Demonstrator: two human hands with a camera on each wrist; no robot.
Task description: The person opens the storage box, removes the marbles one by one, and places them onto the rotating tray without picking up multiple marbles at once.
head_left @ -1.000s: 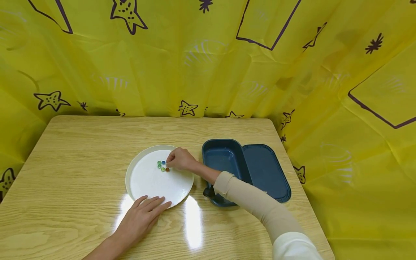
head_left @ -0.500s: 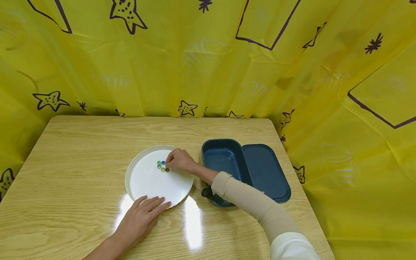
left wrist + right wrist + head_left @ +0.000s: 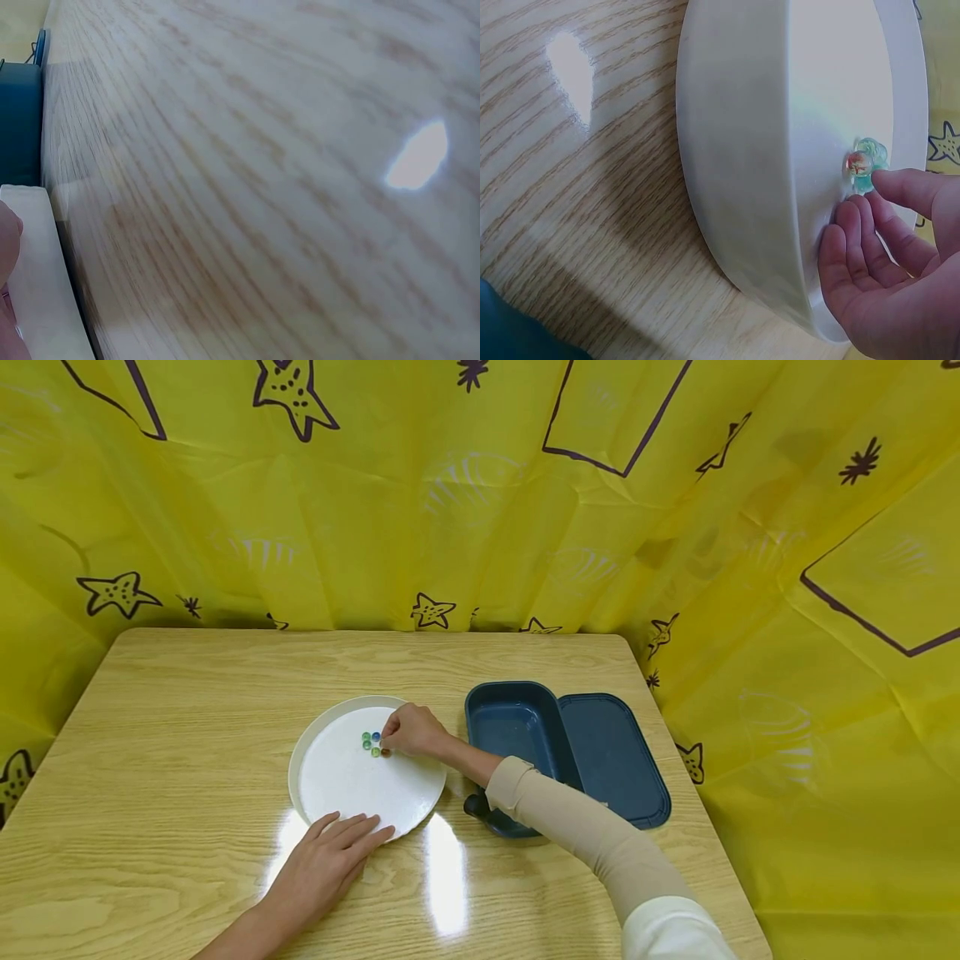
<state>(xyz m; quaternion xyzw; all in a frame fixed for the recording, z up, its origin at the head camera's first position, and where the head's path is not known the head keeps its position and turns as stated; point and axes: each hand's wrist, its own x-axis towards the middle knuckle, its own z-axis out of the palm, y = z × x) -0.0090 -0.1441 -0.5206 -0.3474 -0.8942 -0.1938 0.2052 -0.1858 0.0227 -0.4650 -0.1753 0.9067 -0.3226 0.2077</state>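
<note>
- Round coloured glass marbles (image 3: 376, 752) lie just left of my right hand (image 3: 415, 730).
- Its fingers curl; whether pinching, I cannot tell.
- My left hand (image 3: 322, 860), fingers straight, is farther.

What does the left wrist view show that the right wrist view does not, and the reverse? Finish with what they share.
Only the left wrist view: part of the left hand, at the edge of the white tray.
Only the right wrist view: the right hand, glass marbles inside the tray, and a starfish drawing.
Both: the tray, the wooden table and a cropped blue-green shape.
</note>
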